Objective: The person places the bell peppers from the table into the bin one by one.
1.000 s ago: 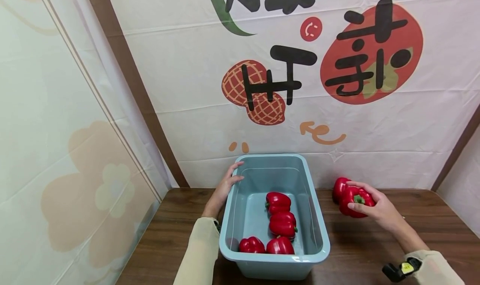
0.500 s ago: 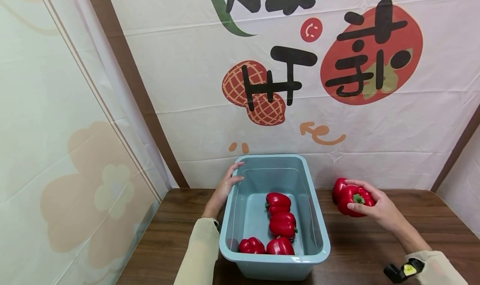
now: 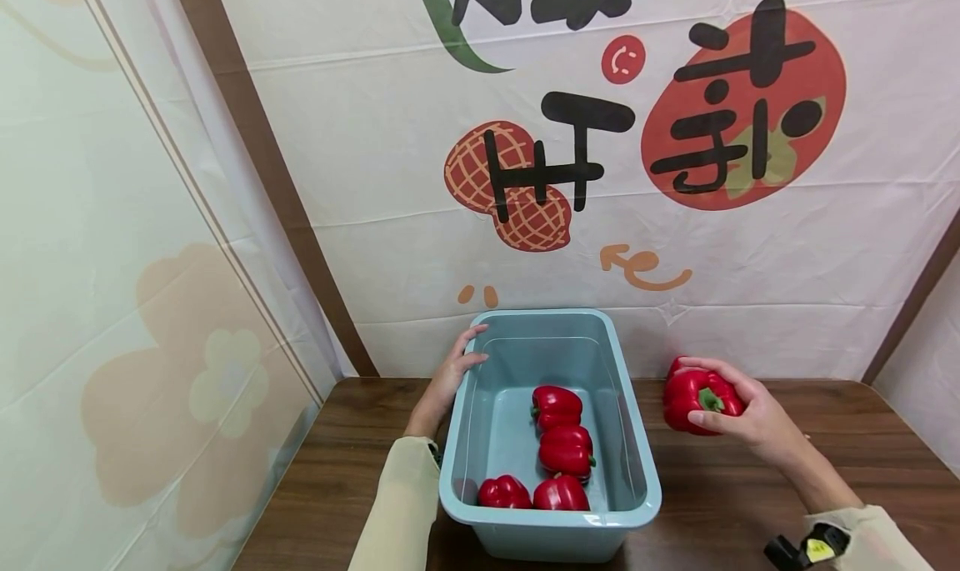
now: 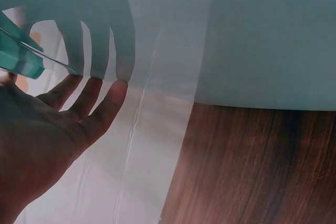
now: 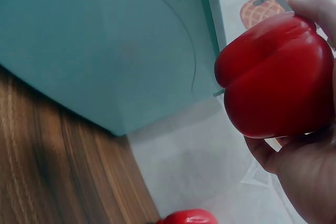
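My right hand (image 3: 756,414) holds a red bell pepper (image 3: 684,396) with its green stem toward me, thumb below and fingers over the top. In the right wrist view the held bell pepper (image 5: 278,77) is beside the bin's outer wall. Behind it, mostly hidden, is another red pepper (image 3: 677,363), its top showing as a second pepper (image 5: 190,217) in the right wrist view. My left hand (image 3: 447,378) grips the left rim of a light blue plastic bin (image 3: 642,438); its fingers (image 4: 107,106) touch the outer wall. Several red peppers (image 3: 566,448) lie inside the bin.
The bin stands on a dark brown wooden table (image 3: 352,454). A white printed cloth (image 3: 405,246) hangs close behind the table's far edge, and another cloth (image 3: 150,304) hangs on the left.
My right hand has shifted slightly left with the bell pepper, which now covers more of the pepper behind it. The left hand and the bin have stayed put.
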The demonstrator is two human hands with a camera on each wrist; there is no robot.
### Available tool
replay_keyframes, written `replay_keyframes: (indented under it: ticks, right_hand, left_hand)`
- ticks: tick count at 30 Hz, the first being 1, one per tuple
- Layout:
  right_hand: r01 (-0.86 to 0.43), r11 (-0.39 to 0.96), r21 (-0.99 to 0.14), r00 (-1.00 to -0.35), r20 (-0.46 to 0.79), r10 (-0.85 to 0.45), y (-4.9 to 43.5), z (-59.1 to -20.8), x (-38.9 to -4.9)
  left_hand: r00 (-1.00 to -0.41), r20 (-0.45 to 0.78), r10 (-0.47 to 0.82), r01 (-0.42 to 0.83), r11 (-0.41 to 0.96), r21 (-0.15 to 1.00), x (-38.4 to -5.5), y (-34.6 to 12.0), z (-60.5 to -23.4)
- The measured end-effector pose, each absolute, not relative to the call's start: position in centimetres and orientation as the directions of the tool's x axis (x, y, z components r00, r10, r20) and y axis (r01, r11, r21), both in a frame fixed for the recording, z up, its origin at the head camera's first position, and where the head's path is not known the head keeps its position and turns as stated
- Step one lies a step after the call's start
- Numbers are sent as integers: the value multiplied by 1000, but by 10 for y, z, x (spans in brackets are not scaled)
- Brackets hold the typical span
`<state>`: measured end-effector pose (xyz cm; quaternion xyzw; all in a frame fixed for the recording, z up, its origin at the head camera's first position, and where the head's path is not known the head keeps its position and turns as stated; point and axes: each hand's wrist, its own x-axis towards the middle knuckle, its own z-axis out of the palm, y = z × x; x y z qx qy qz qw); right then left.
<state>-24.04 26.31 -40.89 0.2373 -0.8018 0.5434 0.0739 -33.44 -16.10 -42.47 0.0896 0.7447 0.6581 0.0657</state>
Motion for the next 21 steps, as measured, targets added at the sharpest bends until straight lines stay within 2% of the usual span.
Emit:
replay_keyframes:
  ticks: [8, 21]
  right_hand:
    - [-518, 235, -822, -837, 431, -337, 259, -407, -239]
    - [-512, 222, -830, -836, 422, -352, 253, -398, -236]
  left_hand:
    - [-976, 17, 219, 44, 118, 992, -333, -161, -424]
    - [-976, 22, 218, 49, 121, 991, -334, -161, -424]
